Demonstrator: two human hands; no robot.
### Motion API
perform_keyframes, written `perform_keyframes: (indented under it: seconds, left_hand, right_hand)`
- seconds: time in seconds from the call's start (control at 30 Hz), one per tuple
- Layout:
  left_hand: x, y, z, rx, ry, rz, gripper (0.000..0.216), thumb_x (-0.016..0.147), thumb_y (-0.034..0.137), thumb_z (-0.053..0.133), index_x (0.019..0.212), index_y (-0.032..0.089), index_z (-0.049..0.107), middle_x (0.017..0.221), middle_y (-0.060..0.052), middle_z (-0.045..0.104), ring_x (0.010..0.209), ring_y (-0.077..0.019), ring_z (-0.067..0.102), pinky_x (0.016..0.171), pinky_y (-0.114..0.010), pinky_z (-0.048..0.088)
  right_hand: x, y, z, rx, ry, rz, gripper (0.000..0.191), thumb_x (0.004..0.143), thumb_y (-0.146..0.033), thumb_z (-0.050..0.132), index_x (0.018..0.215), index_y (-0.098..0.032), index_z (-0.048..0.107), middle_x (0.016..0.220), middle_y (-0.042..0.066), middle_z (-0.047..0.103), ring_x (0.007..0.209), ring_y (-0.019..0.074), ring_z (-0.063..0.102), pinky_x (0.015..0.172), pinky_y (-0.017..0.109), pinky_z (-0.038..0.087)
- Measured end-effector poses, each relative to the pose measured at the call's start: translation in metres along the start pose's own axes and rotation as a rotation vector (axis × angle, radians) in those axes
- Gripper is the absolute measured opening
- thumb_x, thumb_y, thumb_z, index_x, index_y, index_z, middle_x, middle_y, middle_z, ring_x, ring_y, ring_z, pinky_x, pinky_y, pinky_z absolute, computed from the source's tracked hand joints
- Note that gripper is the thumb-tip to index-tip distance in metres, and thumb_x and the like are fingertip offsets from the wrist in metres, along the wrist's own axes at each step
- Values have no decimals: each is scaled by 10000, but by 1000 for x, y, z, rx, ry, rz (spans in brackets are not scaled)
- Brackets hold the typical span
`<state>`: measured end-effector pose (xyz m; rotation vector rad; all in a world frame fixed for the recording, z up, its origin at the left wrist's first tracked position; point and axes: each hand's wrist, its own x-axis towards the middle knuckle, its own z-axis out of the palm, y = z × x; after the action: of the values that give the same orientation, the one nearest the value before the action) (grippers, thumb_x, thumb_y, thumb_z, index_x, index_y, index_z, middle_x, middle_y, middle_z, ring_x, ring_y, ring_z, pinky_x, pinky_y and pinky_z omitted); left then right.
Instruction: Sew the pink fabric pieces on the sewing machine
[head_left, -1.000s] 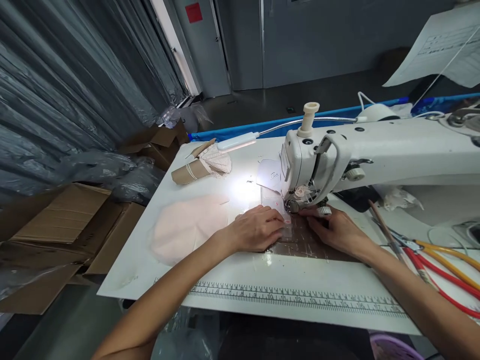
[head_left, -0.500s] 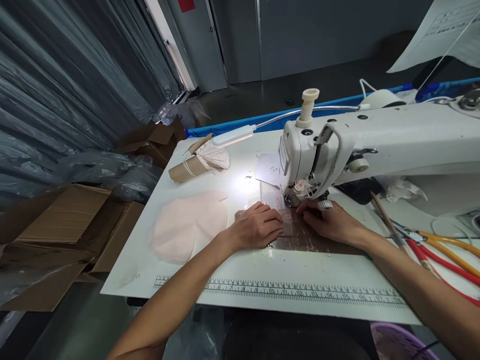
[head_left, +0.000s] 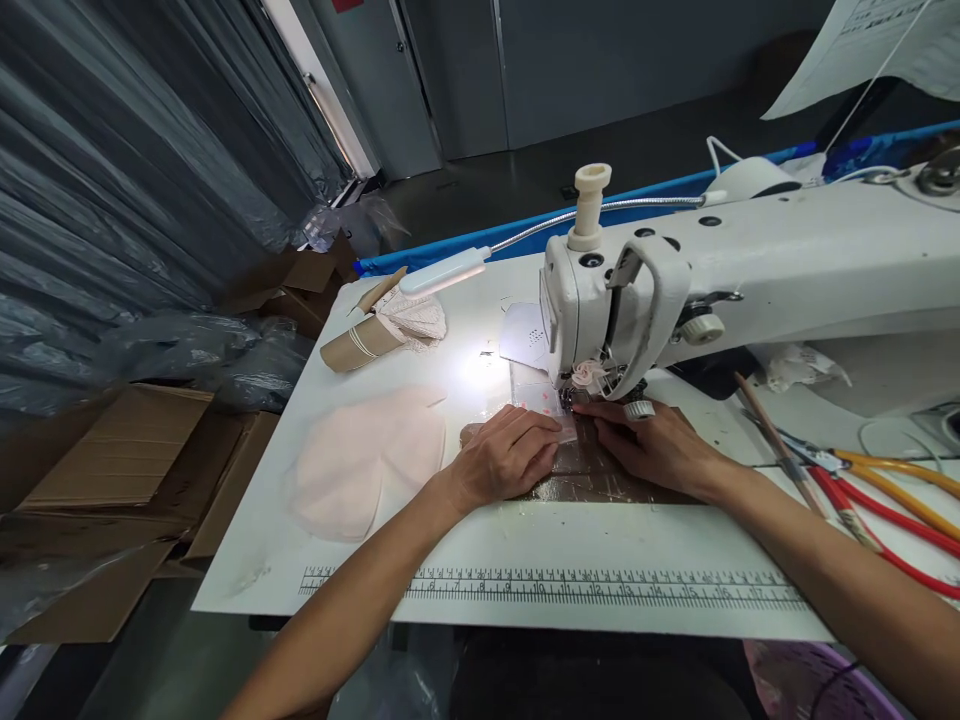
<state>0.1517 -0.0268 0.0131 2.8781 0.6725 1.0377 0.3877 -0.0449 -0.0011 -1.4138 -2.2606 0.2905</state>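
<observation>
While both palms lie flat on the table (head_left: 525,545), I see my left hand (head_left: 504,457) pressing spread fingers on the small pale cloth piece (head_left: 546,403) under the sewing machine (head_left: 720,270) needle. My right hand (head_left: 651,443) pins its edge with loosely curled fingertips, gripping nothing.

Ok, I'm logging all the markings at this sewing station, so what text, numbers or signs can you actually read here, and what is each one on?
"5 6 7 8 9 10 11 12 13 14 15 16 17": partly legible numbers on the printed ruler scale along the white table's near edge.
White paper sheet hanging at upper right: printed lines, too small to read.
Red sign on the grey door: cut off, unreadable.
White sewing machine: no readable brand.
</observation>
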Motion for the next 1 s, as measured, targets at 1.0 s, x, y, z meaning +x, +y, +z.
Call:
perform_keyframes:
  seconds: [1.0]
  left_hand:
    - [-4, 3, 1, 54, -230, 96, 162, 933, 242, 528, 889, 181, 671, 967, -24, 699, 762, -131, 600, 726, -310, 489]
  right_hand:
    - [-5, -2, 0, -105, -45, -160, 382, 932, -265, 445, 1258, -284, 644, 1049, 94, 654, 702, 159, 615, 624, 274, 478]
